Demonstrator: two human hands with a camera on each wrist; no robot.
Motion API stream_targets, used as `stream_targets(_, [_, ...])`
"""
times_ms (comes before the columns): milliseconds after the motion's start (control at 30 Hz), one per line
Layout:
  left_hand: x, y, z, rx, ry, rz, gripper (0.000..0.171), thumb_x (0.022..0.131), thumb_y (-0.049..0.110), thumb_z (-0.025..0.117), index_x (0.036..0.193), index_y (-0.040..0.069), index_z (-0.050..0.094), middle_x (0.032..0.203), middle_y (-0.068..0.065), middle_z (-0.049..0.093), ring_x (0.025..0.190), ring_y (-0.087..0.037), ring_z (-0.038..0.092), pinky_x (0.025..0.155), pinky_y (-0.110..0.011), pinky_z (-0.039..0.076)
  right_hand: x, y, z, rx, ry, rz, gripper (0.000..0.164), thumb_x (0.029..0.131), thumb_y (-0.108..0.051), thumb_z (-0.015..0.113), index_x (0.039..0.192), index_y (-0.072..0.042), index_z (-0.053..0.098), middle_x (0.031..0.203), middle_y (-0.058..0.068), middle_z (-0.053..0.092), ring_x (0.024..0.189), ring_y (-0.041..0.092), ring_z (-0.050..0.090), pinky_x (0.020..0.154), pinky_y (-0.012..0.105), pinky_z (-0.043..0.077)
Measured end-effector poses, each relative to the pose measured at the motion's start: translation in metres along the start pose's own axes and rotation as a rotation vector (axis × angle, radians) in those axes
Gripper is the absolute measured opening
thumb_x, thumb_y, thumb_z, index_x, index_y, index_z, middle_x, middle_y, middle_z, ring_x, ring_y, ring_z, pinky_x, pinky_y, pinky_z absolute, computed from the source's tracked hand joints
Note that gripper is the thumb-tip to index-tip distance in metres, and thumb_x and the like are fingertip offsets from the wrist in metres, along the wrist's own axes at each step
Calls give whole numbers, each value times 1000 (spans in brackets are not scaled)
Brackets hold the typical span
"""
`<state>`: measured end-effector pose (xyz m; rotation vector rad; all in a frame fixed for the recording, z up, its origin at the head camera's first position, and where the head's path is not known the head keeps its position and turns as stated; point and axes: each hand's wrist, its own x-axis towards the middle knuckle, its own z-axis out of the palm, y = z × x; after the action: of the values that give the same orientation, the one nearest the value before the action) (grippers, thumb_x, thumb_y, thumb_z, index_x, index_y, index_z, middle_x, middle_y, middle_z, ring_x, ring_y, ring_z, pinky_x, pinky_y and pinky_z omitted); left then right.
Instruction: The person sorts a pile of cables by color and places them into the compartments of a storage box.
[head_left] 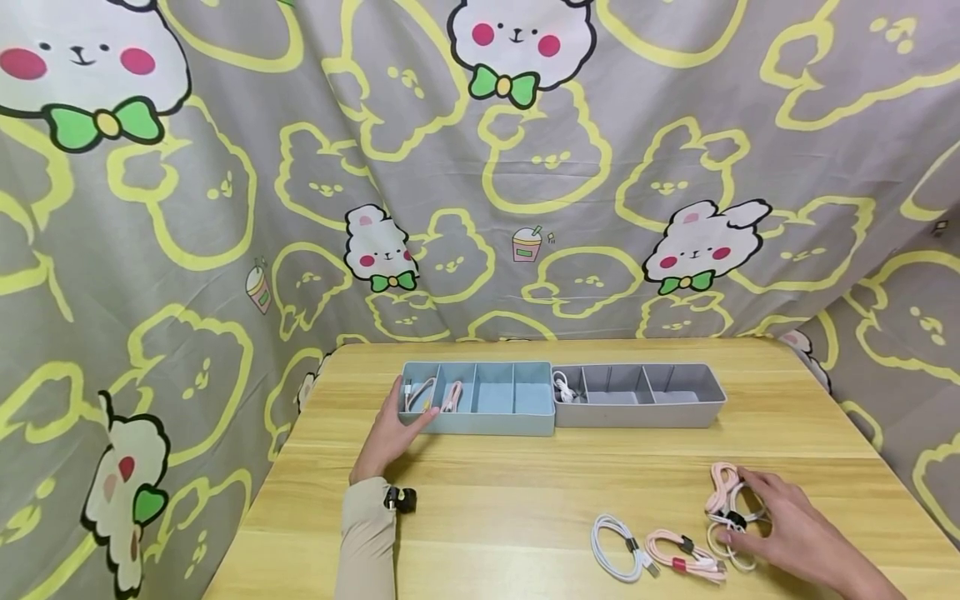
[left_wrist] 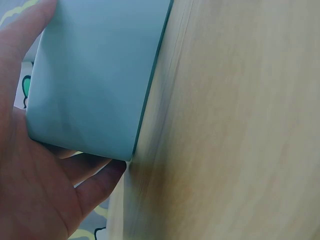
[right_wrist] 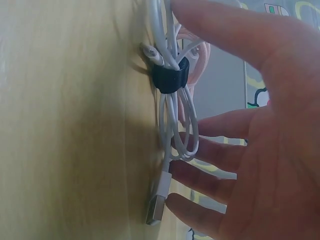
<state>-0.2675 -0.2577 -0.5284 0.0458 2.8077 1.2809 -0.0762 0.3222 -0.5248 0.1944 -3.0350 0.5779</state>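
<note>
My left hand (head_left: 392, 433) grips the left end of a light blue divided organizer box (head_left: 480, 425), thumb along its front and fingers round the end wall. In the left wrist view the box's smooth end (left_wrist: 95, 75) sits against that palm. At the right, my right hand (head_left: 802, 529) holds a coiled white USB cable (right_wrist: 170, 115) close over the table between thumb and fingertips. A black strap (right_wrist: 170, 77) binds the coil, and its USB plug (right_wrist: 156, 209) points down by the fingers. Just behind it lies a pink cable coil (head_left: 722, 483).
A grey divided box (head_left: 637, 417) adjoins the blue one, with a white cable (head_left: 564, 388) in its left compartment. Pink cables (head_left: 452, 397) occupy the blue box's left compartments. Another white cable (head_left: 618, 557) and a pink cable (head_left: 678, 560) lie on the wooden table (head_left: 480, 517). A patterned curtain (head_left: 450, 183) hangs behind.
</note>
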Motion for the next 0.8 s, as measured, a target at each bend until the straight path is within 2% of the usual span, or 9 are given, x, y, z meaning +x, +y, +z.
stream_targets(200, [0,-1,0,-4,1,3,118,84,76,67,169,24,2,175,-16,12,159,-44,18,124,-70,22,2,-2,0,-19,-3,20,103,75,-54,88,141,15,50,130,36,58,114,55,57,84,70,52])
stream_targets(467, [0,-2,0,-6,-1,7,119,83,78,67,168,27,1,175,-15,11,160,-43,18,125,-69,23,5,-1,-3,-13,-37,54,98,75,-50,89,140,13,51,127,34,60,105,44,60,78,63,54])
stream_targets(800, [1,-2,1,-9,-1,8,118,84,77,67,168,28,1,175,-15,12,160,-43,18,125,-69,23,4,2,-6,0,-27,64,99,76,-49,89,140,15,50,125,33,61,105,45,61,80,65,54])
